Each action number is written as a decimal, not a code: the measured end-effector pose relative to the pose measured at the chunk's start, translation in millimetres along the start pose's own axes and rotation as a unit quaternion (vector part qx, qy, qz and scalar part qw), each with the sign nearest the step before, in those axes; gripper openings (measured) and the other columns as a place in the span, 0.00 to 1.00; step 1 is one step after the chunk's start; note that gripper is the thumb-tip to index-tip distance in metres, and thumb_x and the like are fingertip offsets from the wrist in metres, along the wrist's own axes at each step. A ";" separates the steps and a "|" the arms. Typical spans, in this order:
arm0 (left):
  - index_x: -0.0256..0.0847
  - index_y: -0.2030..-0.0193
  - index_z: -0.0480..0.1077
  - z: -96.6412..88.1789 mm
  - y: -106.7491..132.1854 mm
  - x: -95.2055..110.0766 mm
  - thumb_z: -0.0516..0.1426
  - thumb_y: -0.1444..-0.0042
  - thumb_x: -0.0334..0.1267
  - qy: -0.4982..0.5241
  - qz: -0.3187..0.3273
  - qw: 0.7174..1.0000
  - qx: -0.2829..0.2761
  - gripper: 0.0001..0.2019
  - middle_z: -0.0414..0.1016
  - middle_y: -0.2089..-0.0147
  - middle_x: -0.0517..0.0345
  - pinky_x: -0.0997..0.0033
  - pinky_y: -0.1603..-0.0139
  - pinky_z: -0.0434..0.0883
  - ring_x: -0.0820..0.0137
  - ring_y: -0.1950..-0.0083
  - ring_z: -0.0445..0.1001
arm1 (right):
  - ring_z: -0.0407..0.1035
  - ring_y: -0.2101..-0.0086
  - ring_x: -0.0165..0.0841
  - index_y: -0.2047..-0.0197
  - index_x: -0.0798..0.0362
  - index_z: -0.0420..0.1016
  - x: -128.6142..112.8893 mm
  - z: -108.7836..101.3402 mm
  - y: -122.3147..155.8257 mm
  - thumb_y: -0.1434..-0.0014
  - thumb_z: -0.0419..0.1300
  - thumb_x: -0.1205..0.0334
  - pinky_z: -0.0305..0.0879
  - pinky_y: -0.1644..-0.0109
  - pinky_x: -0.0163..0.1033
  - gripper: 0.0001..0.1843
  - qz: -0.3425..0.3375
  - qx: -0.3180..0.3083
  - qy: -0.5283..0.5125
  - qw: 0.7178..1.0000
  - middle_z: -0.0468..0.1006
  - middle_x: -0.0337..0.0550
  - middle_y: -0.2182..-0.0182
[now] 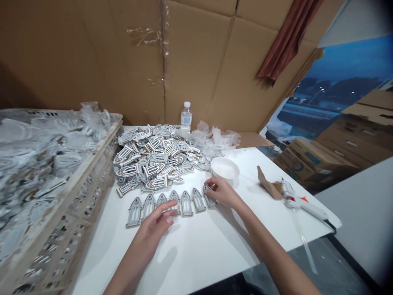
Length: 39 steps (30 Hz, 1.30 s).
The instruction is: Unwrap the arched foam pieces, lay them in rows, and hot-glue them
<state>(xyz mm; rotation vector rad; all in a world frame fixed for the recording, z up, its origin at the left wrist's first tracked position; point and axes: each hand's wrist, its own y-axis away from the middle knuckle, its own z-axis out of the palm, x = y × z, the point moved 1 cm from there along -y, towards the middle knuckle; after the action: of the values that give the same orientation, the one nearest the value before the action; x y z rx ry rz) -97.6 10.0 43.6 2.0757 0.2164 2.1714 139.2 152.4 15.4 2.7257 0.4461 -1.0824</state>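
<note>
Several grey arched window-shaped pieces (186, 203) lie side by side in a row on the white table (196, 250). At the right end of that row, my right hand (224, 191) has its fingers closed on an arched piece (209, 200). My left hand (158, 223) hovers over the middle of the row, fingers apart and holding nothing, partly covering a few pieces. Behind the row rises a heap of similar arched pieces (156, 169), some showing a white face with brown-gold patterns. A white round bowl (225, 169) stands just beyond my right hand.
A plastic crate (101, 164) full of pieces and plastic bags borders the left side. On the right lie a glue gun (307, 207) with a clear glue stick and a torn cardboard piece (268, 186). A water bottle (186, 116) stands against the cardboard wall (196, 61).
</note>
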 end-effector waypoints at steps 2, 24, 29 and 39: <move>0.48 0.47 0.72 -0.7 -0.4 -1.0 0.57 0.46 0.55 -0.008 0.000 1.000 -0.002 0.23 0.74 0.44 0.52 0.59 0.42 0.65 0.56 0.38 0.68 | 0.68 0.68 0.30 0.55 0.56 0.73 -2.1 0.0 2.1 0.40 0.62 0.60 0.67 0.63 0.39 0.12 -0.008 0.004 0.030 1.000 0.73 0.38 0.66; 0.46 0.48 0.71 -3.2 -1.0 -4.4 0.54 0.42 0.53 -0.026 0.024 0.999 -0.040 0.19 0.73 0.43 0.52 0.62 0.44 0.67 0.58 0.41 0.70 | 0.69 0.51 0.40 0.35 0.50 0.57 -92.0 57.0 -60.5 0.38 0.58 0.60 0.68 0.51 0.47 0.29 -0.186 0.002 0.291 0.938 0.66 0.51 0.42; 0.45 0.49 0.72 -2.9 -1.6 -3.2 0.55 0.42 0.52 -0.031 0.024 0.998 -0.046 0.19 0.73 0.43 0.51 0.62 0.44 0.67 0.58 0.43 0.71 | 0.70 0.53 0.39 0.38 0.52 0.62 -92.4 58.0 -72.3 0.35 0.57 0.56 0.71 0.52 0.50 0.23 -0.190 -0.011 0.317 0.929 0.69 0.49 0.45; 0.44 0.49 0.71 -4.6 -3.3 -4.2 0.54 0.42 0.53 -0.039 0.019 0.998 -0.054 0.20 0.73 0.43 0.50 0.63 0.45 0.67 0.58 0.43 0.71 | 0.68 0.51 0.40 0.42 0.53 0.66 -86.1 38.4 -60.9 0.36 0.57 0.57 0.65 0.47 0.53 0.21 -0.194 0.009 0.150 0.969 0.71 0.48 0.47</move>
<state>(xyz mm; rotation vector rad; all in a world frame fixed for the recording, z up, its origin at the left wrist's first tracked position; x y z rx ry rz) -102.0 12.3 38.6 2.1170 0.0515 2.0678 34.6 181.2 44.2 2.9001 1.0572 -0.7411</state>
